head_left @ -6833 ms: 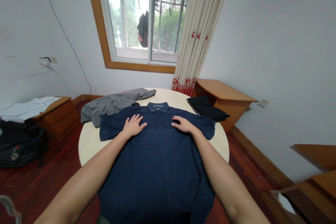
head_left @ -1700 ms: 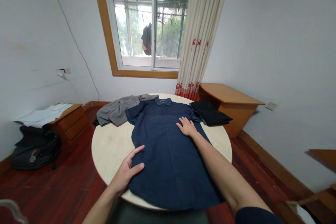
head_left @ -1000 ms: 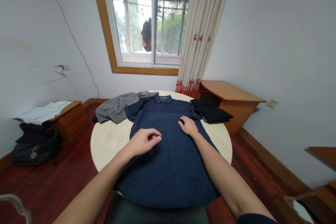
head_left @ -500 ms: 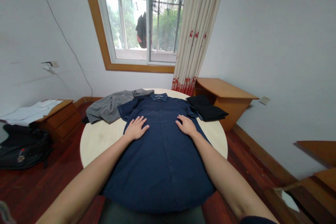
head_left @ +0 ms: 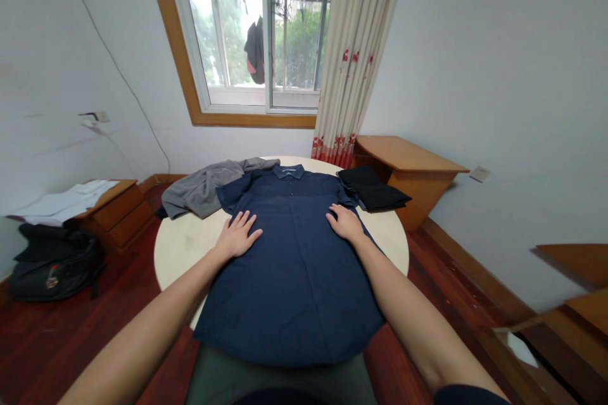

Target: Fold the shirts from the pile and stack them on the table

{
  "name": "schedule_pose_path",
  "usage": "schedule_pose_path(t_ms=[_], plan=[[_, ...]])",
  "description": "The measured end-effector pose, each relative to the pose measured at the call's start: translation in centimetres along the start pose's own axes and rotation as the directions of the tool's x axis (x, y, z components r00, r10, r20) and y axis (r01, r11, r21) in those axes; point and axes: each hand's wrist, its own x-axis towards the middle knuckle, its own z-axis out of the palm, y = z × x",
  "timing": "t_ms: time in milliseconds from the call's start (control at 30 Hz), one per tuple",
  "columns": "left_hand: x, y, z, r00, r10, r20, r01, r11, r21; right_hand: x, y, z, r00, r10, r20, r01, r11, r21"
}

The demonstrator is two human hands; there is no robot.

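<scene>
With open fingers, your left hand [head_left: 234, 238] and right hand [head_left: 346, 224] seemingly grip nothing, but uneven pushing could wrinkle the shirt [head_left: 289, 278].

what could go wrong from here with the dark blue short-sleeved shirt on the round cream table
The dark blue shirt's hem hangs past the near edge of the cream table, so it might slip if the left hand and right hand lift away. The folded black cloth juts over the far right edge; a nudge could tip it off. The crumpled grey cloth beside the left sleeve may get dragged along.
</scene>
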Motion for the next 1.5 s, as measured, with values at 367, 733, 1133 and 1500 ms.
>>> schedule_pose_path(t_ms=[367, 733, 1133, 1500], plan=[[-3.4, 1.3, -0.9, 0.998, 0.041, 0.053, -0.04, 0.999, -0.019, -0.4, -0.2, 0.2, 0.999, 0.042, -0.001, -0.042, 0.999, -0.007], [-7.8, 2.7, -2.4, 0.971, -0.165, -0.176, 0.181, 0.98, 0.082, -0.5, -0.1, 0.1, 0.999, 0.037, 0.001, -0.037, 0.999, 0.004], [-10.3, 3.6, -3.9, 0.962, -0.257, -0.091, 0.263, 0.964, 0.05, -1.2, -0.7, -0.5, 0.999, 0.048, -0.003, -0.048, 0.999, -0.008], [-15.4, 3.7, -4.6, 0.935, -0.351, 0.04, 0.353, 0.934, -0.049, -1.7, -1.5, -1.0, 0.998, 0.056, -0.009, -0.056, 0.998, -0.03]])
